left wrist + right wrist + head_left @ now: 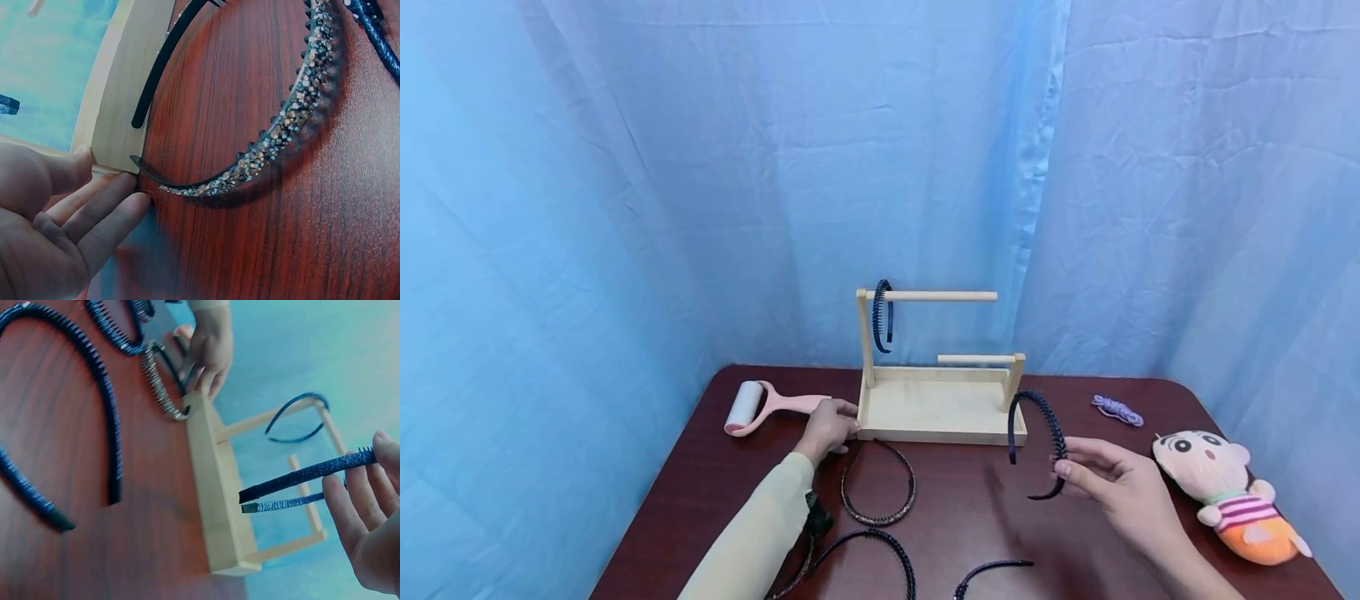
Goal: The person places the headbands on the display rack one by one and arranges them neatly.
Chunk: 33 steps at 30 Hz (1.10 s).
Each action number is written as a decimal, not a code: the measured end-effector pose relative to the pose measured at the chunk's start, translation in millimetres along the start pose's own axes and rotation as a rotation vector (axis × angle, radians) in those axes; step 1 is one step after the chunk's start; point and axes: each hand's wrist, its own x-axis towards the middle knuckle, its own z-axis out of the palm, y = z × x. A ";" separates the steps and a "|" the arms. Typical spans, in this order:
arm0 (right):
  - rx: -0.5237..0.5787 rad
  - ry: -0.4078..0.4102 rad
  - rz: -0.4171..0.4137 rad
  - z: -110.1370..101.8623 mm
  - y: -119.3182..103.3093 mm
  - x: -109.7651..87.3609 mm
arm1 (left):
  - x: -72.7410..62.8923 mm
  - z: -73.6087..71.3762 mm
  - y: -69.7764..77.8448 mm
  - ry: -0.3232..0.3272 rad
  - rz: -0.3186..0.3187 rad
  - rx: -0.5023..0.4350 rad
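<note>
In the head view my right hand [1116, 492] holds up a dark toothed headband [1051, 421], pinched between thumb and fingers at its curve. The band's two ends point left, in front of the right end of a wooden stand [940, 436]. At the stand's front left corner is my left hand [833, 429]; in the left wrist view its thumb and fingers [112, 212] pinch the tray's corner. Another dark headband [882, 317] hangs on the upper bar near the post. A glittery headband [880, 520] lies on the table just before the stand.
More dark headbands [898, 546] lie at the table's near side, one partly cut off by the frame. A pink lint roller [782, 404] is left of the stand. To the right lie a purple cord bundle [1117, 410] and a plush doll [1232, 500]. Blue curtains [820, 167] hang behind.
</note>
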 end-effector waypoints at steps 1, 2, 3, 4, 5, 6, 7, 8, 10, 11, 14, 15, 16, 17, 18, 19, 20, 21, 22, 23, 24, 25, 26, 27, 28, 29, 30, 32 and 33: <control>0.016 0.000 -0.016 -0.3 -3.6 1.3 | 0.3 0.0 0.0 0.000 0.000 0.002; 0.034 -0.003 -0.030 -0.7 -7.2 2.9 | 0.5 0.1 0.0 0.000 -0.001 0.003; 0.053 -0.006 -0.045 -1.4 -10.8 5.0 | 0.8 0.1 0.0 0.001 -0.002 0.003; 0.071 -0.010 -0.058 -2.2 -14.1 7.2 | 1.0 0.2 -0.1 0.002 -0.003 0.004; 0.083 -0.017 -0.068 -3.2 -17.4 9.6 | 1.2 0.3 -0.2 0.002 -0.004 0.004; 0.095 -0.022 -0.079 -4.0 -20.7 12.1 | 1.3 0.4 -0.2 0.002 -0.004 0.005; 0.101 -0.027 -0.090 -4.8 -23.9 14.6 | 1.3 0.4 -0.3 0.003 -0.004 0.007; 0.113 -0.030 -0.099 -5.6 -27.3 17.1 | 1.2 0.5 -0.3 0.002 -0.004 0.006; 0.137 -0.034 -0.125 -6.7 -34.1 22.2 | 1.2 0.7 -0.1 0.000 -0.004 0.006; 0.146 -0.032 -0.138 -7.0 -37.8 24.8 | 0.9 0.7 0.1 -0.002 -0.003 0.006; 0.168 -0.003 -0.171 -7.4 -49.7 33.6 | 0.4 0.7 1.0 -0.002 0.000 0.011; 0.171 0.010 -0.180 -7.4 -53.6 36.9 | 0.3 0.7 1.3 -0.001 0.000 0.011; 0.167 0.031 -0.185 -7.4 -57.5 40.5 | 0.3 0.6 1.5 -0.001 -0.001 0.014; 0.145 0.056 -0.184 -7.4 -61.8 44.3 | 0.4 0.6 1.6 0.000 -0.002 0.016; 0.124 0.079 -0.183 -7.4 -65.6 48.6 | 0.7 0.5 1.8 0.001 -0.002 0.020; 0.080 0.103 -0.177 -7.1 -69.0 53.1 | 1.0 0.3 1.4 0.002 -0.005 0.023; 0.029 0.124 -0.176 -6.7 -71.5 58.2 | 1.4 0.1 1.1 0.004 -0.006 0.026; -0.025 0.144 -0.172 -6.4 -73.5 63.6 | 2.0 0.0 0.7 0.005 -0.008 0.027; -0.086 0.163 -0.164 -6.0 -75.2 69.3 | 2.4 -0.2 0.4 0.008 -0.009 0.030; -0.132 0.177 -0.159 -5.3 -76.2 75.3 | 2.7 -0.4 0.3 0.010 -0.010 0.031; -0.162 0.188 -0.155 -4.6 -76.6 81.5 | 3.0 -0.6 0.3 0.012 -0.010 0.033; -0.188 0.198 -0.157 -3.6 -76.3 87.8 | 3.2 -0.7 0.4 0.014 -0.010 0.034; -0.190 0.204 -0.161 -2.8 -75.5 94.2 | 3.5 -0.8 0.5 0.015 -0.012 0.034; -0.166 0.208 -0.164 -1.6 -74.5 100.6 | 3.8 -0.9 0.7 0.015 -0.015 0.032; -0.140 0.211 -0.168 -0.3 -73.3 106.7 | 3.8 -0.9 1.1 0.014 -0.017 0.032; -0.113 0.212 -0.172 0.9 -71.7 112.5 | 3.9 -0.8 1.6 0.011 -0.018 0.032; -0.094 0.213 -0.175 2.2 -69.8 118.1 | 4.0 -0.7 1.9 0.009 -0.020 0.031; -0.074 0.209 -0.168 5.3 -65.4 128.0 | 4.2 -0.4 2.5 0.005 -0.022 0.028; -0.075 0.206 -0.162 7.2 -62.8 132.8 | 4.0 -0.2 2.8 0.001 -0.019 0.029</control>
